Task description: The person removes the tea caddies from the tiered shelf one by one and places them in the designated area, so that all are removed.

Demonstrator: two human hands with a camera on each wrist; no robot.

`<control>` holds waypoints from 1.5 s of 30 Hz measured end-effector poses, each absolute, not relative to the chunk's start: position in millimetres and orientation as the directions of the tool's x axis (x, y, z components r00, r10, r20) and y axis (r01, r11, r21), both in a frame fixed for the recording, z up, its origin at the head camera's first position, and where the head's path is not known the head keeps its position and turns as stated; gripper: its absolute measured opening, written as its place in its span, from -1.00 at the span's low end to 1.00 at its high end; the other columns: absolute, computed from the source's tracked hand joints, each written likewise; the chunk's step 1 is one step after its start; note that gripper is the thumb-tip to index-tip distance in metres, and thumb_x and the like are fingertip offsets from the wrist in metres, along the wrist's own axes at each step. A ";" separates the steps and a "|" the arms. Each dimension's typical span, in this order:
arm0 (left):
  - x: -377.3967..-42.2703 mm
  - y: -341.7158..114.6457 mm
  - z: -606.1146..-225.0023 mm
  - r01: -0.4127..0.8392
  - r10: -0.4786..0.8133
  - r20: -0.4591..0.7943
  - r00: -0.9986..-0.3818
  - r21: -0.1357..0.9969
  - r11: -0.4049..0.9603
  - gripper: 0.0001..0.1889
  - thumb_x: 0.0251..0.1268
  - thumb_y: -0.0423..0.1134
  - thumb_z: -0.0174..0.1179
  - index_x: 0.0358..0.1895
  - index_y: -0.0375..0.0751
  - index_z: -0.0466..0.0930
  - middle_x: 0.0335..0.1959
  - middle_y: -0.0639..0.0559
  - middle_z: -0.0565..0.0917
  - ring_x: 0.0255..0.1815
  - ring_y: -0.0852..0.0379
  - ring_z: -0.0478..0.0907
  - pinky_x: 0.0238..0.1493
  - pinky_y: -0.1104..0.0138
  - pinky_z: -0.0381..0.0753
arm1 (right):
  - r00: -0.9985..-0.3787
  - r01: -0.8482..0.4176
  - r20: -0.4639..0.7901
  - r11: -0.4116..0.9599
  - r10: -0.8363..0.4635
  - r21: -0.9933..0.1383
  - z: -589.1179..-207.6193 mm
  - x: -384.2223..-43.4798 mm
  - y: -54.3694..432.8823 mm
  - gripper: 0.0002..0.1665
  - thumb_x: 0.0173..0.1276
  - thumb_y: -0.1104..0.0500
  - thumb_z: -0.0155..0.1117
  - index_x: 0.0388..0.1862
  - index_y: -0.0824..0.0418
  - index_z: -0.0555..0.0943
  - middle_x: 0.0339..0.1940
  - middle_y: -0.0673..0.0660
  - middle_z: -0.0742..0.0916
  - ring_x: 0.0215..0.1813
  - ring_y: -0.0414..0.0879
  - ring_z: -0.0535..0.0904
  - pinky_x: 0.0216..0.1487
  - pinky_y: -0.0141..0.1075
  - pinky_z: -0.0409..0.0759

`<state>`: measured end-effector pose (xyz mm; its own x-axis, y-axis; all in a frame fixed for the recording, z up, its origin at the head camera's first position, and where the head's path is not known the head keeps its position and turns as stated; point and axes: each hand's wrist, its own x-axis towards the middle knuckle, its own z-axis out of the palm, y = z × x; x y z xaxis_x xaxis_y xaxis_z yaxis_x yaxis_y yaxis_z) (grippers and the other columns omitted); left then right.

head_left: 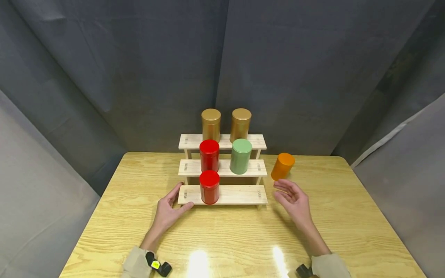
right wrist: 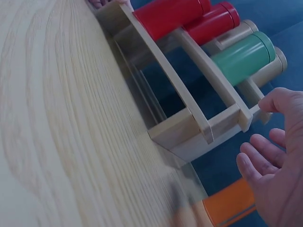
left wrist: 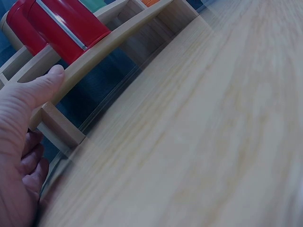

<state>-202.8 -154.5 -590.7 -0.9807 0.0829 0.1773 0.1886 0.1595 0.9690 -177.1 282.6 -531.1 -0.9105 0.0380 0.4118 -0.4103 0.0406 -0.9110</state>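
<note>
A three-step wooden shelf stand (head_left: pixel 240 195) stands on the table. At the left end of its lowest step, my left hand (head_left: pixel 168 214) grips the board, thumb at the front edge and fingers round the end. Close to that thumb is a red canister (head_left: pixel 209 189) on the lowest step. My right hand (head_left: pixel 294 202), fingers loosely bent and holding nothing, hovers just in front of an orange canister (head_left: pixel 283 166) that stands on the table right of the stand. In the right wrist view the orange canister (right wrist: pixel 230 204) shows below the fingers.
The middle step bears another red canister (head_left: pixel 209 156) and a green canister (head_left: pixel 240 157). Two gold canisters, a left one (head_left: pixel 211 125) and a right one (head_left: pixel 240 125), stand on the top step. Grey curtains (head_left: pixel 167 77) hang behind and beside the wooden table (head_left: pixel 229 235).
</note>
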 end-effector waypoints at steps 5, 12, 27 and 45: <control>-203.5 -154.3 -590.3 0.177 0.073 0.167 -0.983 0.971 0.163 -0.09 0.11 -0.19 0.63 0.56 -0.10 0.39 0.52 0.01 0.45 0.56 0.02 0.35 0.35 0.63 0.33 | -0.906 -0.423 0.423 0.005 -0.021 -0.906 -531.4 -178.5 277.0 -0.44 0.34 0.61 0.31 0.31 0.62 0.44 0.14 0.42 0.70 0.15 -0.07 0.70 0.18 -0.32 0.69; -205.9 -153.7 -587.4 0.175 0.066 0.166 -0.984 0.969 0.172 -0.09 0.12 -0.24 0.62 0.57 -0.12 0.37 0.54 -0.01 0.43 0.56 0.01 0.35 0.34 0.62 0.34 | -0.910 -0.412 0.411 0.026 -0.055 -0.911 -528.0 -181.0 266.2 -0.44 0.35 0.57 0.33 0.32 0.59 0.45 0.14 0.51 0.67 0.15 -0.01 0.71 0.21 -0.31 0.68; -201.1 -151.3 -580.9 0.136 0.045 0.130 -0.991 0.970 0.200 -0.09 0.14 -0.30 0.60 0.58 -0.20 0.34 0.55 -0.06 0.41 0.58 -0.04 0.32 0.38 0.62 0.28 | -0.896 -0.410 0.400 0.013 -0.194 -0.912 -529.1 -187.3 243.4 -0.38 0.33 0.57 0.36 0.36 0.54 0.44 0.20 0.58 0.61 0.21 0.14 0.66 0.24 -0.19 0.67; -189.9 -146.3 -560.3 0.137 0.053 0.128 -0.990 0.969 0.205 -0.10 0.16 -0.28 0.59 0.57 -0.24 0.34 0.55 -0.07 0.41 0.58 -0.06 0.31 0.55 0.11 0.25 | -0.875 -0.411 0.376 0.058 -0.304 -0.910 -528.0 -196.2 198.0 -0.29 0.27 0.50 0.47 0.39 0.39 0.47 0.33 0.41 0.61 0.34 0.23 0.57 0.33 -0.10 0.61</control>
<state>-189.9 -146.3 -560.3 -0.9903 0.0529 0.1284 0.1366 0.2051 0.9691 -196.2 198.0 -528.0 -0.8752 -0.3043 0.3761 -0.4111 0.0579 -0.9098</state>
